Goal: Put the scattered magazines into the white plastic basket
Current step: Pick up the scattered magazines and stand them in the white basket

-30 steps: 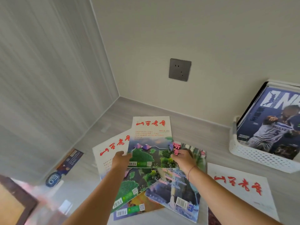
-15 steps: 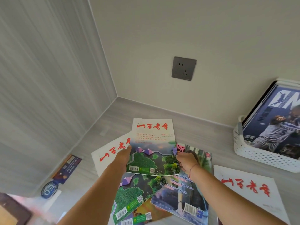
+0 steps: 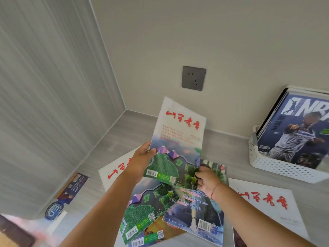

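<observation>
A magazine with red calligraphy and a green landscape cover (image 3: 178, 139) is lifted and tilted above the pile. My left hand (image 3: 140, 161) grips its left edge and my right hand (image 3: 204, 179) pinches its lower right corner. Under it lie several more magazines: a matching green one (image 3: 146, 211), a blue one with English text (image 3: 195, 216), a white one at the left (image 3: 117, 168) and a white one at the right (image 3: 263, 202). The white plastic basket (image 3: 277, 166) stands at the right and holds a basketball magazine (image 3: 299, 132) leaning in it.
The grey surface ends in a corner between two walls. A wall socket (image 3: 193, 78) sits above the pile. A dark leaflet (image 3: 73, 186) and a round blue sticker (image 3: 53, 212) lie at the left.
Both hands have raised the top landscape magazine off the pile and tilted it up and to the right. The other magazines have stayed where they were.
</observation>
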Motion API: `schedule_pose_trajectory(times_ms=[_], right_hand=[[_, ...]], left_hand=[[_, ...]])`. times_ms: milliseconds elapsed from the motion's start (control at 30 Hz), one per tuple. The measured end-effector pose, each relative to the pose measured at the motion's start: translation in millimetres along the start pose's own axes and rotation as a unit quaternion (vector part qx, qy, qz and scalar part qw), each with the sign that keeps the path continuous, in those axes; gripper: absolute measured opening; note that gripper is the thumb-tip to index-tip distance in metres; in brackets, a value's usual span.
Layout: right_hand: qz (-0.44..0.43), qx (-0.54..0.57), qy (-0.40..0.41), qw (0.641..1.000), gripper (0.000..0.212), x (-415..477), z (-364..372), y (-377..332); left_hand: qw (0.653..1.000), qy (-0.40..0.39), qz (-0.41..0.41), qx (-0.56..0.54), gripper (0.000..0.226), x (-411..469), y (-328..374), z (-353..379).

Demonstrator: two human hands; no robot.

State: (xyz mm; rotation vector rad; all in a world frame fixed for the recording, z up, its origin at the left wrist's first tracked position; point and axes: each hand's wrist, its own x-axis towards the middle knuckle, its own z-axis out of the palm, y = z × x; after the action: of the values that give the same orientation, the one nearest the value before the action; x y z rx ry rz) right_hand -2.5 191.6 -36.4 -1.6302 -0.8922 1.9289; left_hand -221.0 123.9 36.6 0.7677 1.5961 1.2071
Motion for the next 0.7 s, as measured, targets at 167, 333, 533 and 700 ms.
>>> schedule_pose_trajectory(times_ms=[167,333,533,700], right_hand=[[-0.039,0.153,-0.054,0.986,0.014,-19,-31,-21],[-0.150,0.168,0.007,0.974,0.025,-33,-93,-56],[-0.243,0.054,0.104,0.963,0.027,-54,-178,-85],[-0.308,-0.013,0.220,0.926,0.024,-72,-247,-117]], left_hand=[[0.995,-0.077,0.047,0.036,0.029,-8,35,32],[0.993,-0.103,0.035,0.054,0.028,-8,46,73],[0.988,-0.123,0.054,0.073,0.023,1,58,156],[0.981,-0.098,0.113,0.125,0.025,14,90,243]])
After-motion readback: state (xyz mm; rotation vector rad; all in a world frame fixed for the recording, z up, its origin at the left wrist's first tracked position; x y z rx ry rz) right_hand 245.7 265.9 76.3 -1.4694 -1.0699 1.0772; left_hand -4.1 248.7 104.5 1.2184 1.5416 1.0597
